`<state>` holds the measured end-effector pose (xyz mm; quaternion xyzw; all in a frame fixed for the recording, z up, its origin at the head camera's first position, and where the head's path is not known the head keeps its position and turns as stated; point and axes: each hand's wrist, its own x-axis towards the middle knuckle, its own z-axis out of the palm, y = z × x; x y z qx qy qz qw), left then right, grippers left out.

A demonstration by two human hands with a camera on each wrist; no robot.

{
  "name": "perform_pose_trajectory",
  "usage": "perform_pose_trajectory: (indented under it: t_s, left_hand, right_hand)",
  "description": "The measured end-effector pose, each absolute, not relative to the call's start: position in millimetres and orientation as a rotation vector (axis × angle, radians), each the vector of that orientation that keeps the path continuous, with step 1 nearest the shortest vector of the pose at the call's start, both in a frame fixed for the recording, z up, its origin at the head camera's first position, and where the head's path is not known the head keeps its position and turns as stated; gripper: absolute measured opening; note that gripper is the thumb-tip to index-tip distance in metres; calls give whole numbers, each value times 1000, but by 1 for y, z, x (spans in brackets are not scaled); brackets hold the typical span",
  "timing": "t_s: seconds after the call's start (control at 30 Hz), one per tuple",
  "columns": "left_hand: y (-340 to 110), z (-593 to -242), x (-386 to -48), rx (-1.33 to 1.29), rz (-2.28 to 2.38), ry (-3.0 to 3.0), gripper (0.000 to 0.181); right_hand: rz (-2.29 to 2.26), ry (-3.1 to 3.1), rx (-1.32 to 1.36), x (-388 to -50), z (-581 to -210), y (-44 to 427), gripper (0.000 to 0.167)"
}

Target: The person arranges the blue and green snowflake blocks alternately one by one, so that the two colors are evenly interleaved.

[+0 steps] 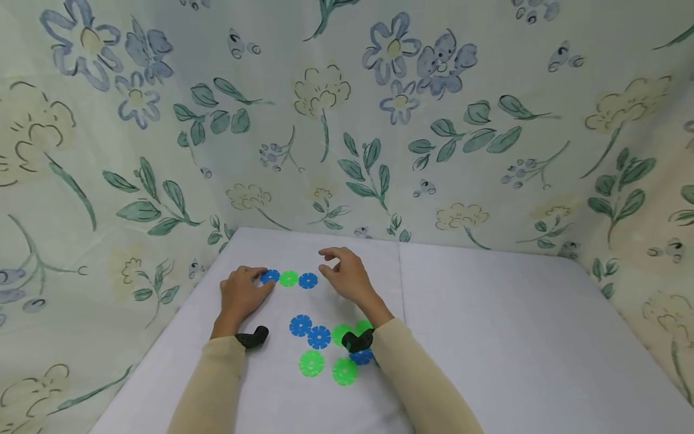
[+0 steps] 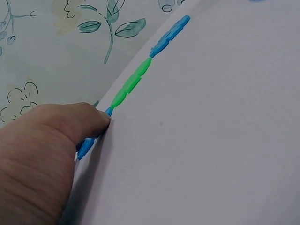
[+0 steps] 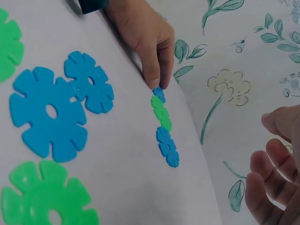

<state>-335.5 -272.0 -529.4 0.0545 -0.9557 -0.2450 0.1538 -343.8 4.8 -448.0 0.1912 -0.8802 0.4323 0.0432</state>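
- Between the thumb and fingers of your left hand (image 1: pixel 242 295), a blue disc (image 1: pixel 273 275) — pinched there.
- Just right of it, in a row, a green disc (image 1: pixel 285 278) and a second blue disc (image 1: pixel 311 278).
- Past the row's end, your right hand (image 1: pixel 349 277) — thumb and fingers parted, holding nothing.
- Nearer you than both hands, other discs (image 1: pixel 306 365).

Both sleeved arms reach forward, the wrists bare. The left arm (image 1: pixel 208 380) runs almost straight ahead, and the left hand (image 1: pixel 241 292) is turned inward, its thumb (image 2: pixel 86 119) and fingers bent together in a pinch. The right arm (image 1: pixel 425 380) slants forward and over to the left; the right hand (image 1: pixel 348 274) is raised, its fingers (image 3: pixel 262 194) loosely bent and the thumb held apart from the forefinger. The two hands stand apart, facing one another
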Motion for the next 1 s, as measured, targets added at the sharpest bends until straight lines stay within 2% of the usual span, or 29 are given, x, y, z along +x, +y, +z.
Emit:
perform_pose_trajectory:
  t_s: [0.53, 1.0]
  left_hand:
    - [-273, -531, -336, 144, -703, -2722, 48]
    - [-273, -530, -336, 134, -696, -2721, 48]
  right_hand:
    - [1353, -2343, 856, -312, -419, 63, 36]
    - [1291, -2363, 757, -289, -422, 111, 34]
